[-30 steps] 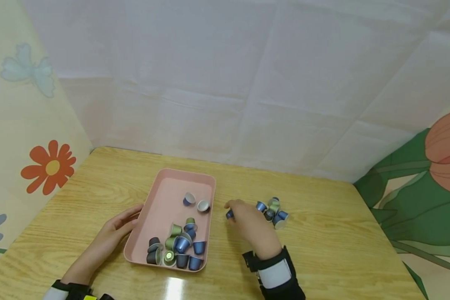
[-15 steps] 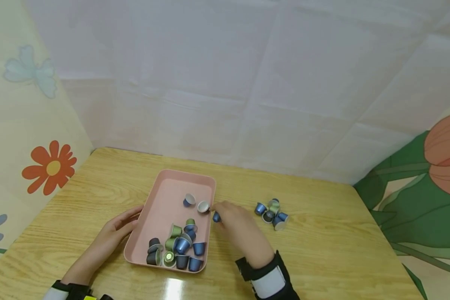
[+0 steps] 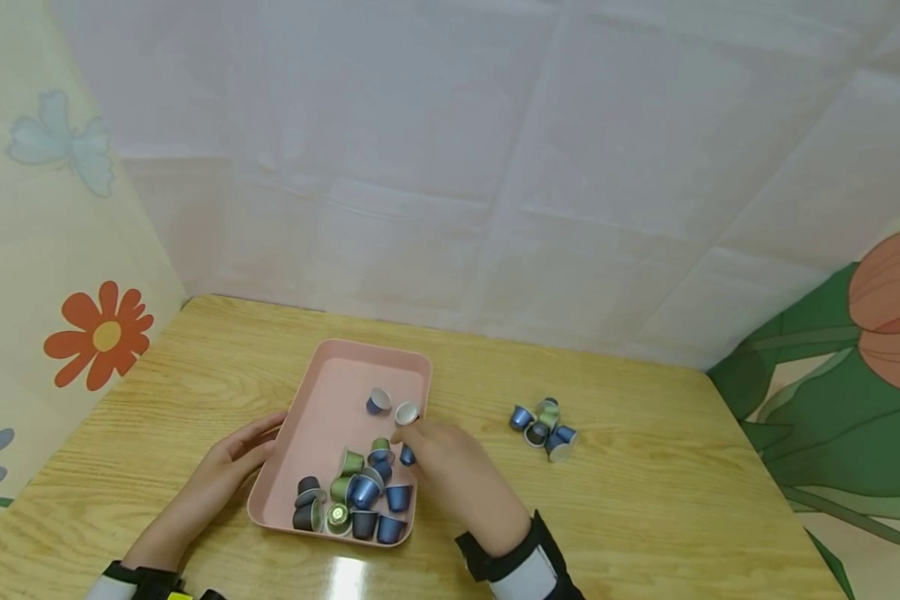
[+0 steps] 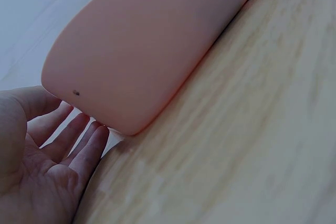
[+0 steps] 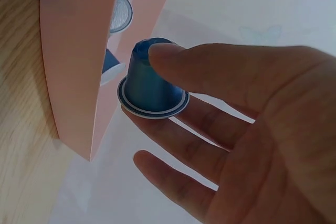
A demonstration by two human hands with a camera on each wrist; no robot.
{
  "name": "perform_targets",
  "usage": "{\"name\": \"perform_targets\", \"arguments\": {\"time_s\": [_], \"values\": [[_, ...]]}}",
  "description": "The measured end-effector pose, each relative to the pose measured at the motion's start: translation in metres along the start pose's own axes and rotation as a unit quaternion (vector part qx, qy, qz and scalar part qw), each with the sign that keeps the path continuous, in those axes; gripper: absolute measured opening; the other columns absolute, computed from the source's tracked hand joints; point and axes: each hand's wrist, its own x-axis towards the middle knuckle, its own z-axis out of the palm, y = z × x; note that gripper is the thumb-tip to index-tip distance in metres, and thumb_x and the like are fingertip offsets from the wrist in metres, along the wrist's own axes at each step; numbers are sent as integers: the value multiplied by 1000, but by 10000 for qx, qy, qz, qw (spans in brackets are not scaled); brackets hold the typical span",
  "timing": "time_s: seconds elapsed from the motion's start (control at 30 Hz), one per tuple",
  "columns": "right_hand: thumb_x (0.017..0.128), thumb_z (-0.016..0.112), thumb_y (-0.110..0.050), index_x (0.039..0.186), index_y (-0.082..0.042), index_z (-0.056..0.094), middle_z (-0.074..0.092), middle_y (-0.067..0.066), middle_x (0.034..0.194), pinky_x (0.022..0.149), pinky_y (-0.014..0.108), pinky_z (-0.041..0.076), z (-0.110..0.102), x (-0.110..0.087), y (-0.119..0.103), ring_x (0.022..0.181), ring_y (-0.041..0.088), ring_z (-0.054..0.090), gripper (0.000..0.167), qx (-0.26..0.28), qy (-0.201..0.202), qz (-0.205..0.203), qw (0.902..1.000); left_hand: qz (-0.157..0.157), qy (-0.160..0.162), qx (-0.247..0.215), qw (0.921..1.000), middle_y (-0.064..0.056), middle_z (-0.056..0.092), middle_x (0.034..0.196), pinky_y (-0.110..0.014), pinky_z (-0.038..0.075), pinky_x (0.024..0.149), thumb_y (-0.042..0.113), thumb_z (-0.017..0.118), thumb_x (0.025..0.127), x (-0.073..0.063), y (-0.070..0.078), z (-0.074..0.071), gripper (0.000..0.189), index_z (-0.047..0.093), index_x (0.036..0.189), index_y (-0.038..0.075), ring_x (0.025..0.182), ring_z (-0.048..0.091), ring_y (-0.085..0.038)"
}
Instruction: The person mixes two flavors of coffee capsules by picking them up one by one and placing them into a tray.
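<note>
A blue coffee capsule [image 5: 155,85] is pinched between the thumb and fingers of my right hand [image 3: 453,471], over the right side of the pink tray [image 3: 330,383]. Thumb on its narrow end, fingers under its rim, as the right wrist view shows. My left hand [image 3: 232,458] rests at the tray's left edge, its fingers fairly straight and touching the side wall [image 4: 131,51]. Inside the tray, blue, green and dark capsules cluster at the near end. Two more, a blue one [image 3: 378,401] and one with its pale lid up [image 3: 407,412], lie farther back.
A small heap of blue, green and dark capsules [image 3: 547,425] lies on the wooden table [image 3: 660,475], right of the tray. Behind the table hangs a white cloth [image 3: 450,183]. Panels with flower prints stand on the left and right.
My right hand has moved left with the blue capsule, from the table beside the heap to over the tray's right side. My left hand and the tray have stayed in place.
</note>
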Motion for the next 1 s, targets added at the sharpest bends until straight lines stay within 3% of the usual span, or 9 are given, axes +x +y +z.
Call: {"name": "perform_targets", "arguments": {"time_s": [0.17, 0.4, 0.83, 1.0], "values": [[82, 80, -3, 111, -9, 70, 70, 2, 103, 79, 29, 55, 2, 1, -5, 89, 13, 65, 32, 26, -315, 92, 9995, -49, 3, -24, 10000, -29, 43, 146, -13, 44, 93, 21, 53, 104, 0, 1, 0, 53, 39, 148, -5, 115, 52, 8], [79, 74, 10, 108, -7, 71, 72, 2, 99, 82, 32, 55, 5, 0, -6, 87, 13, 65, 34, 47, -241, -22, 9997, -54, -13, -35, 10000, -29, 43, 146, -14, 44, 93, 21, 53, 104, 0, 1, 0, 53, 39, 149, -5, 115, 52, 8], [82, 75, 3, 107, -10, 71, 70, 0, 96, 79, 32, 55, 8, 1, -11, 85, 13, 64, 28, -236, -344, -148, 9990, -74, 6, 5, 10000, -29, 42, 146, -13, 44, 93, 21, 53, 104, 0, 1, 0, 53, 39, 148, -5, 114, 52, 9], [87, 70, 2, 108, -11, 72, 70, -1, 92, 77, 30, 54, 9, 1, -14, 82, 12, 64, 25, -326, -400, -196, 9985, -57, -8, -2, 10000, -30, 43, 145, -14, 45, 93, 21, 53, 104, 0, 0, 0, 53, 38, 149, -5, 114, 52, 9]]}}
